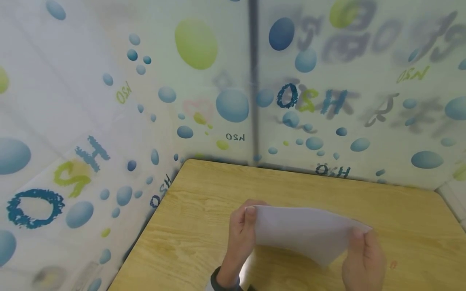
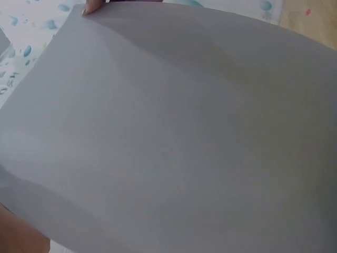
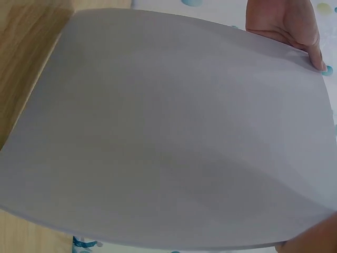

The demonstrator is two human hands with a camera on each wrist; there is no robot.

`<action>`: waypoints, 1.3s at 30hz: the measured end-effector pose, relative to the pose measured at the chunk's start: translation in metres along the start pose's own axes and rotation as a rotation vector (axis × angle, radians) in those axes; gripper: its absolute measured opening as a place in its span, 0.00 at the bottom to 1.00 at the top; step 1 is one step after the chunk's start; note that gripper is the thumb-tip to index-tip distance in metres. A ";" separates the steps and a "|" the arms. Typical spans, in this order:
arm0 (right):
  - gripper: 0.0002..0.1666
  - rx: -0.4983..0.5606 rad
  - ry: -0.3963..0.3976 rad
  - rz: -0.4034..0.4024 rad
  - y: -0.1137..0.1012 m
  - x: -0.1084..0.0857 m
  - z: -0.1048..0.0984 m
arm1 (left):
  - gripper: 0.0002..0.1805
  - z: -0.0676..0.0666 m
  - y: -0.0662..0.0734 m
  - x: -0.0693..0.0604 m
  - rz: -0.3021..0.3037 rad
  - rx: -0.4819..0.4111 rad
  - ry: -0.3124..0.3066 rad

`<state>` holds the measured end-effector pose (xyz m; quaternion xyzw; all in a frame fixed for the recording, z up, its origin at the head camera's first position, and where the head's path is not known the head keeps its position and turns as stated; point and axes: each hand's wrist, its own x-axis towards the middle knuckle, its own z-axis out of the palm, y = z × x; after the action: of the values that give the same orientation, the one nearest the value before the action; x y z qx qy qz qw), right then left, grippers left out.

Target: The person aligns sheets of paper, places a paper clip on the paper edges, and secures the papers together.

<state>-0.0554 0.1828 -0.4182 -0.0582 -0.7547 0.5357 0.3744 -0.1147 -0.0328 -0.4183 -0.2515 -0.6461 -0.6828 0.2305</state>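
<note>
Dark wristband [image 1: 223, 281]: round the left wrist, at the near edge of what I can see.
Right hand [image 1: 364, 256]: pinches the right end of the paper [image 1: 298, 226], thumb on the near face, fingers mostly hidden behind.
Red mark [image 1: 393, 264]: small, on the tabletop, just right of that hand.
Left hand [image 1: 242, 230]: pinches the left end, thumb at the far left corner.
Paper's place: stretched between both hands over the wooden table [image 1: 182, 214], bowed, its near edge drooping.
Far wall [image 1: 204, 153]: pale, printed with blue and green ovals.
</note>
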 end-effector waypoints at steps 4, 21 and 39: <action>0.12 0.010 -0.020 0.043 0.000 0.000 0.003 | 0.20 -0.001 -0.004 -0.002 -0.030 0.033 0.014; 0.14 -0.095 -0.073 0.187 0.000 -0.005 -0.003 | 0.18 0.000 -0.005 -0.011 -0.095 0.060 0.034; 0.12 -0.022 -0.079 0.071 -0.004 -0.002 0.000 | 0.21 -0.002 -0.006 -0.004 -0.006 0.105 0.057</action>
<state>-0.0530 0.1798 -0.4157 -0.0678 -0.7720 0.5422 0.3247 -0.1156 -0.0342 -0.4257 -0.2173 -0.6750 -0.6556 0.2596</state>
